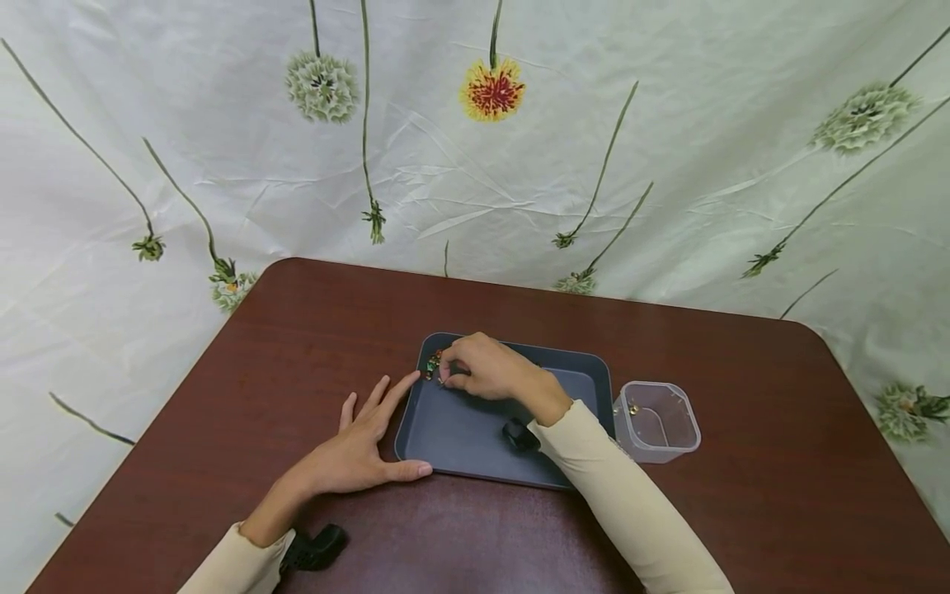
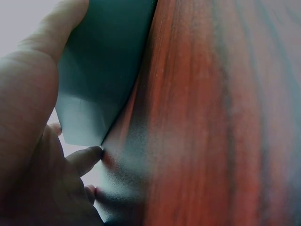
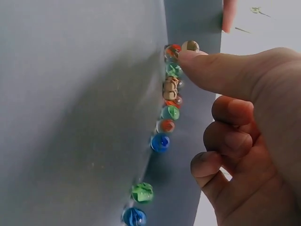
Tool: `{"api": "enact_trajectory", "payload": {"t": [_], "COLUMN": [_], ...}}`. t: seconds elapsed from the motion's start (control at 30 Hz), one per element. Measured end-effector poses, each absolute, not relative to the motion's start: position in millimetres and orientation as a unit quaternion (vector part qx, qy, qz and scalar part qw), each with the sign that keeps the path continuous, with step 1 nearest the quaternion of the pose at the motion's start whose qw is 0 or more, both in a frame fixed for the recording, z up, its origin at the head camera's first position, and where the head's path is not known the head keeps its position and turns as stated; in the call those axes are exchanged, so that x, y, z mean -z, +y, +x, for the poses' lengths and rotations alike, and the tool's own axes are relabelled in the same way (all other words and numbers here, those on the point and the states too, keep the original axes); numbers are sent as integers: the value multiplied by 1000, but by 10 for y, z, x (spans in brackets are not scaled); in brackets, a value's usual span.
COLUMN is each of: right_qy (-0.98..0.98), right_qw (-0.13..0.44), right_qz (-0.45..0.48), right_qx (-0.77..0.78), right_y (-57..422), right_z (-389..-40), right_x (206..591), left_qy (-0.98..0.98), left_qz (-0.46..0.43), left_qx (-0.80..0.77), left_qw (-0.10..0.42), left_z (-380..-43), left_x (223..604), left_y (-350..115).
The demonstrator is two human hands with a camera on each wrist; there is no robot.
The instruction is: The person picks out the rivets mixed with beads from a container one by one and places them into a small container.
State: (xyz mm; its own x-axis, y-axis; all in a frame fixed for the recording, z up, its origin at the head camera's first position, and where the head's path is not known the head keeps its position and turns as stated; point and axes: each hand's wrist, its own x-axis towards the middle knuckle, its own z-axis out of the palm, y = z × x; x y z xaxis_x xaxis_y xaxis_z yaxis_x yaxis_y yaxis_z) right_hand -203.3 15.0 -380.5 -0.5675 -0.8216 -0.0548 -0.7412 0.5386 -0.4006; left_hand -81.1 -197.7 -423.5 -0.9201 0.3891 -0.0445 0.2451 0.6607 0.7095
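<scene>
One dark grey tray (image 1: 475, 437) lies on the brown desk (image 1: 297, 330), and one clear plastic cup (image 1: 656, 421) stands just beside the tray's right edge, with a single small bead showing near its left wall; the marbles (image 1: 434, 364) are bunched in the far left corner of the tray, along its wall; in the right wrist view ten of them can be counted in a loose row (image 3: 167, 113): three green, two blue, three orange-and-clear, and two tan; others may be hidden by the fingers.

The right hand (image 1: 486, 370) reaches into that far left corner; its forefinger (image 3: 211, 70) is stretched out with the tip touching the topmost marbles, while the other three fingers are curled in toward the palm; whether the thumb pinches a marble cannot be told, since it is out of view.

The left hand (image 1: 364, 450) lies flat on the desk at the tray's near left corner, fingers straight and spread, holding nothing; its thumb runs along the tray's near edge and its forefinger lies against the left edge; the left wrist view shows the tray's corner (image 2: 101, 94) between thumb and fingers.

One black wrist camera (image 1: 519, 435) sits under the right wrist, over the tray; another (image 1: 315, 549) sits at the left wrist; both sleeves are cream; a flowered cloth (image 1: 475, 148) hangs behind the desk.
</scene>
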Motion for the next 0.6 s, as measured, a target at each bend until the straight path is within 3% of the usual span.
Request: {"api": "enact_trajectory", "payload": {"t": [0.6], "right_qy": [880], "right_qw": [74], "right_qz": [-413], "right_qx": [225], "right_y": [484], "right_z": [-1898], "right_x": [3591], "left_qy": [909], "left_qz": [170], "left_qx": [-368], "left_qw": [93], "left_z": [-786], "left_x": [4241], "left_y": [-1991]}}
